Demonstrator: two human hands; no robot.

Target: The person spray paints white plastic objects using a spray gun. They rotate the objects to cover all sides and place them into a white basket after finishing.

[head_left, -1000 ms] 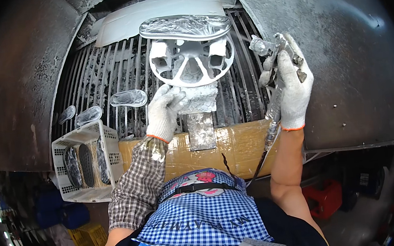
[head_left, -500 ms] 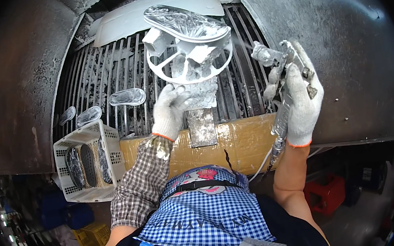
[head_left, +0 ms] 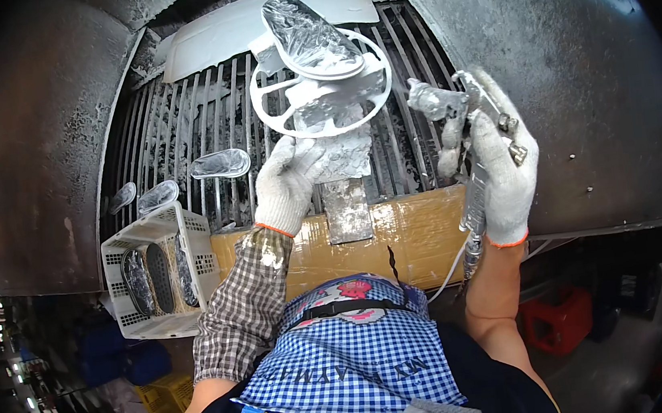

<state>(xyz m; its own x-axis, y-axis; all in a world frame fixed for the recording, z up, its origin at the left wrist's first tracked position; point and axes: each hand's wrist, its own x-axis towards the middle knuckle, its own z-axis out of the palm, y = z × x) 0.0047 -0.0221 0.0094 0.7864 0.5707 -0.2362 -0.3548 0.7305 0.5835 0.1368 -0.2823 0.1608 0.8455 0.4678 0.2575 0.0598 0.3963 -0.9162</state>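
Note:
A white-coated spoked wheel (head_left: 389,81) stands over a slatted grate, a plastic-wrapped shoe sole (head_left: 307,36) lying tilted on top of it. My left hand (head_left: 288,180), in a white knit glove, is at the wheel's near rim with fingers loosely bent and partly apart; whether the fingertips touch the rim I cannot tell. My right hand (head_left: 505,172), gloved too, is wrapped around a spray gun (head_left: 449,105) crusted with white and grey paint. The gun's nozzle points left toward the wheel. A thin hose runs down from the gun.
Several wrapped soles (head_left: 220,164) lie on the grate (head_left: 205,123) at left. More soles fill a white plastic basket (head_left: 199,260) below them. A tape-covered box (head_left: 407,235) edges the near side. Dark metal walls (head_left: 580,124) flank both sides; a white board (head_left: 270,15) lies behind.
The wheel has turned, so the sole on it points more toward me. My right hand and the spray gun have shifted slightly; my left hand stays by the rim.

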